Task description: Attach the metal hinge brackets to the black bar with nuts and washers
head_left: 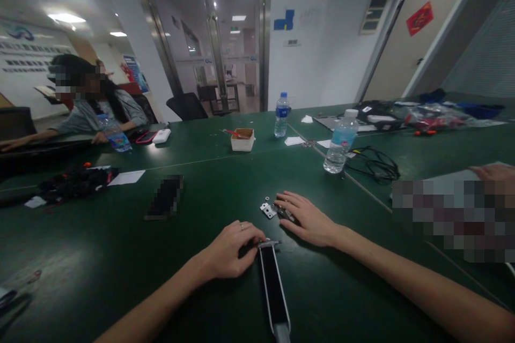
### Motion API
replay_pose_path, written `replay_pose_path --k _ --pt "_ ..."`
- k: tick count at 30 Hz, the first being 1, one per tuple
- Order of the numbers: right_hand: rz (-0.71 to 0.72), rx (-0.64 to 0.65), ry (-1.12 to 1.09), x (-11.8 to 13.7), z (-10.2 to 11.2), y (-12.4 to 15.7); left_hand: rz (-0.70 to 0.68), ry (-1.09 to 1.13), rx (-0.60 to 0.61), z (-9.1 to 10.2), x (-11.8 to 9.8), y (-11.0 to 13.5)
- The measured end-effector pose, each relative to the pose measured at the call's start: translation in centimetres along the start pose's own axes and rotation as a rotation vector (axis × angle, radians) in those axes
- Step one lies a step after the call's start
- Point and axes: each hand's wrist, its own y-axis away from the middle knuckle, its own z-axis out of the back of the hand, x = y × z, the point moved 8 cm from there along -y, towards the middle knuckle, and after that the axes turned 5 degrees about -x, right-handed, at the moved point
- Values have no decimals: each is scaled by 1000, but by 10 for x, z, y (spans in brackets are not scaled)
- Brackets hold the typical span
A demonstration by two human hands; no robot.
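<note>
A long black and silver bar point(275, 289) lies on the green table point(209, 182), pointing away from me. My left hand point(231, 249) rests curled over its far end, fingers touching the metal tip. My right hand point(308, 217) lies flat on the table just beyond, its fingers over a small dark part point(285, 214). A small silver bracket point(267, 210) and a tiny washer point(267, 199) lie by its fingertips.
Two water bottles point(340, 142) point(282, 114), a white box point(243, 140) with a red tool, black cables point(376, 166) and paper slips sit farther back. A person sits at the left. Another person's hand point(493, 171) shows at the right edge. Dark tools point(74, 182) lie left.
</note>
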Motion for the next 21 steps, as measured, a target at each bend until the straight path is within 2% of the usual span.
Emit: replay_pose_path --k 7,11,15,18,21 --pt "85 -215 23 3 13 -1 -21 13 1 1 -2 -2" --pt "59 -304 -38 2 22 0 -24 19 4 1 -2 -1" --pt "-101 -484 -137 -17 38 2 -21 30 15 1 -3 -2" --pt "-277 -620 -72 -42 44 7 -29 33 13 1 -3 -2" --pt "-363 -545 48 -57 35 3 -28 30 9 0 -2 -2"
